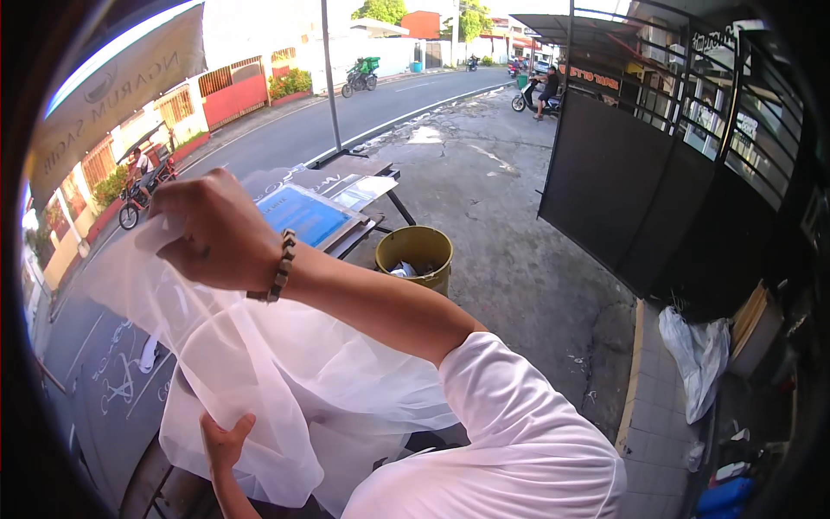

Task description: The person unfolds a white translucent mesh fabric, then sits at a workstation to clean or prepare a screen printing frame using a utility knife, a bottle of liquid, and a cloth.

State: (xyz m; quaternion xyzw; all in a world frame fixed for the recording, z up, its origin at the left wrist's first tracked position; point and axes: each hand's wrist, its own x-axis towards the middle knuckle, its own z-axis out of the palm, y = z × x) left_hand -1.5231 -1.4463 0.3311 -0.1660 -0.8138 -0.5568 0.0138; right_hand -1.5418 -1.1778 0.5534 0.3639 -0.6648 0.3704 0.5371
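Note:
A large piece of sheer white mesh fabric [226, 359] hangs in loose folds in front of me and spreads to the right, towards my white sleeve. Raised at the upper left, my right hand [212, 229] is closed on the top edge of the fabric; a beaded bracelet circles its wrist. Lower down, my left hand [225, 441] grips a fold of the same fabric, thumb uppermost, with its other fingers partly hidden. Beyond the right wrist, a blue printed sheet [307, 212] lies on a table under clear plastic.
A yellow bucket [417, 251] with scraps inside stands past my right forearm. To the right is a black metal gate [618, 186], with a crumpled white sack [694, 355] below it. A pole [331, 78] rises behind the table. Motorcycles [360, 78] and people are along the road.

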